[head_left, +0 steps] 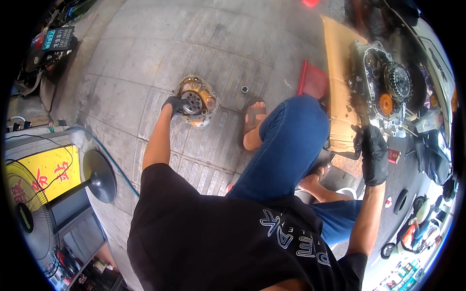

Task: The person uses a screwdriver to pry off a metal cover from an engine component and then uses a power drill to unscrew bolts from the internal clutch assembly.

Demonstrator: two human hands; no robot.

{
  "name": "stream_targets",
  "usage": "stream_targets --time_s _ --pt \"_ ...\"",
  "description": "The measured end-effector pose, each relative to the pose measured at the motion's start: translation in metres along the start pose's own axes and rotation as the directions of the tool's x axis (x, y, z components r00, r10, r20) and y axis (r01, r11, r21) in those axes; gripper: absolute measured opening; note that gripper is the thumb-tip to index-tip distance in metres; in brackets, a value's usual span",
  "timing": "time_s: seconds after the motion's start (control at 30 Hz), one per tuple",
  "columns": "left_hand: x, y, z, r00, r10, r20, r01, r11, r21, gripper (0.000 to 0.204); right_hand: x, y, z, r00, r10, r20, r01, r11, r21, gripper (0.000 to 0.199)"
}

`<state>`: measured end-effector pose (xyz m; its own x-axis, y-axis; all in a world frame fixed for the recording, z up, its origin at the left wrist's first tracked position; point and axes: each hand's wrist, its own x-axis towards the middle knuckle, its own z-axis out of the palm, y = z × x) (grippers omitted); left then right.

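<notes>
My left hand [174, 104], in a black glove, is at the left rim of a round engine cover [210, 92] lying on the paving. Its fingers are bent over the rim, against a round metal part with holes [192, 103] inside the cover. The inner face is stained oily yellow-brown. At the right, my black-gloved right hand [374, 157] is beside the lower edge of an opened engine [371, 87]. A dark toothed clutch drum [398, 81] and an orange gear [386, 104] show inside it. The right fingers are partly hidden against the engine's dark edge.
Cardboard [337, 63] lies beside the engine, next to a red dustpan-like piece [313, 80]. A small metal ring [244, 89] is on the paving. A fan [34, 218], a round black base [99, 176] and a blue hose [109, 154] are at the left.
</notes>
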<state>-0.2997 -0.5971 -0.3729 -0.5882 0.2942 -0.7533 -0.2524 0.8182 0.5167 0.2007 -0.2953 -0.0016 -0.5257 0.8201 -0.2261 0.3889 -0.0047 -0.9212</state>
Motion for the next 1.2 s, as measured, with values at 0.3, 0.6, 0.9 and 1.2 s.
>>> stream_targets --time_s 0.3,0.6,0.9,1.2 --pt "-0.019 0.043 0.013 0.975 0.157 -0.157 -0.073 0.895 0.441 0.034 -0.035 0.016 0.004 0.999 0.04 0.035 -0.043 0.997 0.071 0.031" --pt "-0.035 0.128 0.003 0.852 0.519 0.068 -0.513 0.801 0.309 0.029 -0.037 0.034 -0.015 0.968 0.135 0.212 -0.145 0.989 0.031 0.026" --pt "-0.381 0.472 0.241 0.045 0.953 0.301 -0.994 0.012 0.11 0.032 -0.021 0.061 -0.028 0.938 0.051 0.343 0.011 0.984 -0.176 0.039" --pt "-0.402 0.53 0.341 -0.013 0.8 0.599 -0.695 -0.438 0.57 0.035 -0.039 0.064 -0.045 0.89 -0.337 0.307 0.448 0.772 -0.452 0.032"
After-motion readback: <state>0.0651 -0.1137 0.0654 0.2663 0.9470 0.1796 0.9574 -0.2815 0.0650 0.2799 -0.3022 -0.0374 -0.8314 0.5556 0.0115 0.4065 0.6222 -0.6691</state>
